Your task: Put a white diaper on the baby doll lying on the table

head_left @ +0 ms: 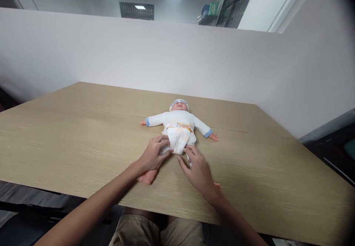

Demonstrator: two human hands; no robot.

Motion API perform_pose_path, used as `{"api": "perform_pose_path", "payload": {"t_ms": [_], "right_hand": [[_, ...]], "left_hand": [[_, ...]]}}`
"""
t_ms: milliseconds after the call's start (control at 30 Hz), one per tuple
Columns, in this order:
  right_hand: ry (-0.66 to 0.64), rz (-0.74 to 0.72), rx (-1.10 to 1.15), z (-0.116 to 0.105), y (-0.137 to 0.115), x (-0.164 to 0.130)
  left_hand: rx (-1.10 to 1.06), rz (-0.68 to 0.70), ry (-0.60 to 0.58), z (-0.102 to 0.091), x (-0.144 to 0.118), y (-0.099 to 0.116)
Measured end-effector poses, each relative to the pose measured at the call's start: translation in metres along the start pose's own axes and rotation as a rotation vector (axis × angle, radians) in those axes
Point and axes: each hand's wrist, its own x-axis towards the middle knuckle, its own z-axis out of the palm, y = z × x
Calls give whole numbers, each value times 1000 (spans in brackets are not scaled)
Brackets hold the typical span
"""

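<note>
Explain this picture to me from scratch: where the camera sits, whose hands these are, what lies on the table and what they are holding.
There is no machine here. The single picture comes from a camera worn on a person's head, looking forward and down, so the two bare arms reaching in from below are that person's own. On the pale wooden table a baby doll in a white long-sleeved top and a white cap lies on its back, arms spread. The left hand and the right hand both grip the lower edge of the doll's white diaper with orange print. A plain white partition wall stands behind the table.
</note>
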Motion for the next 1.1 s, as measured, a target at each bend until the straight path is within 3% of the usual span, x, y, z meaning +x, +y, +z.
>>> {"api": "perform_pose_path", "payload": {"t_ms": [300, 400, 533, 700, 900, 1033, 1100], "right_hand": [[-32, -14, -23, 1, 0, 3], [16, 85, 44, 3, 4, 7], [123, 262, 281, 2, 12, 12], [179, 251, 272, -6, 17, 10], [95, 117, 48, -8, 11, 12], [26, 131, 121, -7, 11, 18], [49, 169, 160, -7, 12, 19]], "left_hand": [[11, -106, -87, -3, 3, 7], [-57, -161, -29, -2, 4, 6], [-320, -258, 72, 4, 5, 0], [-498, -354, 160, 10, 1, -3], [-298, -338, 34, 6, 4, -2], [-496, -389, -81, -1, 15, -1], [-556, -411, -82, -6, 18, -1]]}}
